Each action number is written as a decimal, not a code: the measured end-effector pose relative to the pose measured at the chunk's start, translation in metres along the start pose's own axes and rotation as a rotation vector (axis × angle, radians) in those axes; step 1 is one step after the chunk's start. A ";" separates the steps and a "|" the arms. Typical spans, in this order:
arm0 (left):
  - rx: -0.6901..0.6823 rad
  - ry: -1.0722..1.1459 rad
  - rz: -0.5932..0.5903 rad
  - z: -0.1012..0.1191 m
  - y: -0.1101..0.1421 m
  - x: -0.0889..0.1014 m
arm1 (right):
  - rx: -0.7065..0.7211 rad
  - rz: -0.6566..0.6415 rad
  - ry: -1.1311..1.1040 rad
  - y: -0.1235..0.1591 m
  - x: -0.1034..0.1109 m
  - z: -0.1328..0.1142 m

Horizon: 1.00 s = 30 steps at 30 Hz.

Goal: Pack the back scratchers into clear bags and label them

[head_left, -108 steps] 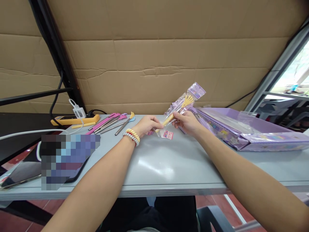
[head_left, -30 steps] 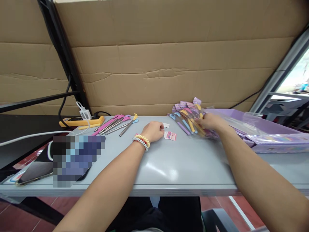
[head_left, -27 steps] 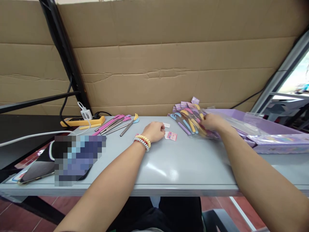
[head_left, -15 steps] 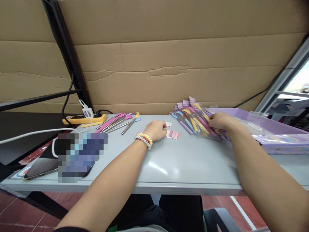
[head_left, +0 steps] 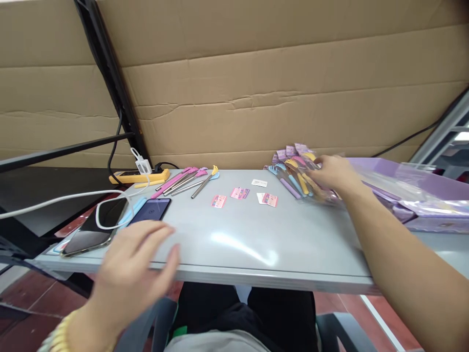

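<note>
My right hand (head_left: 336, 174) lies over clear-bagged back scratchers (head_left: 298, 181) with yellow, purple, blue and pink handles, its fingers curled on the plastic. Purple header cards stick out at their far end. My left hand (head_left: 135, 266), blurred by motion, hangs over the table's front left edge with thumb and fingers apart, holding nothing. Beyond it lies a dark blue phone (head_left: 151, 210). Small printed labels are spread mid-table: a pink one (head_left: 219, 201), a purple one (head_left: 240, 193), a pink-and-white pair (head_left: 269, 199) and a white one (head_left: 259, 183).
Loose back scratchers (head_left: 186, 181) with metal rods lie at the back left. A yellow power strip (head_left: 126, 177) with a white charger (head_left: 143, 166) sits beside them. Another phone (head_left: 90, 237) rests under a white cable. A purple box (head_left: 436, 225) with plastic bags stands right.
My left hand has pulled back from the labels toward the front left, uncovering more of them. My right hand stays at the bagged back scratchers. The view has shifted slightly.
</note>
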State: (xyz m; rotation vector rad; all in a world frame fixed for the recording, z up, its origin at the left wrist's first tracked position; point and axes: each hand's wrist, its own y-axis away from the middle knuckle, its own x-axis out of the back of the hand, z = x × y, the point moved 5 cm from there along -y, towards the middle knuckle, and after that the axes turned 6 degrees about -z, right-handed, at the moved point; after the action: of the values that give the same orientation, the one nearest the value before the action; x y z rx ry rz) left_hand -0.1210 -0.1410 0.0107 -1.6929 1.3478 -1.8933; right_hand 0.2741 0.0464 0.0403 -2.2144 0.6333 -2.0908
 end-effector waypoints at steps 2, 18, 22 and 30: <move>0.117 -0.120 -0.033 -0.042 0.027 -0.001 | 0.027 0.001 -0.019 0.002 0.001 -0.005; 0.285 -0.126 -0.309 -0.079 0.050 -0.021 | 0.015 -0.092 -0.173 0.009 0.002 -0.012; 0.301 -0.118 -0.279 -0.082 0.054 -0.023 | 0.027 -0.085 -0.172 0.009 0.002 -0.013; 0.354 -0.100 -0.290 -0.086 0.056 -0.026 | 0.033 -0.093 -0.203 0.009 0.001 -0.014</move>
State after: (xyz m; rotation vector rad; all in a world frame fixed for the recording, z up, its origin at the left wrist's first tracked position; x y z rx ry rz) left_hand -0.2109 -0.1133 -0.0384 -1.8376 0.7060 -2.0177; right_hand 0.2584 0.0413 0.0402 -2.4391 0.4868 -1.8652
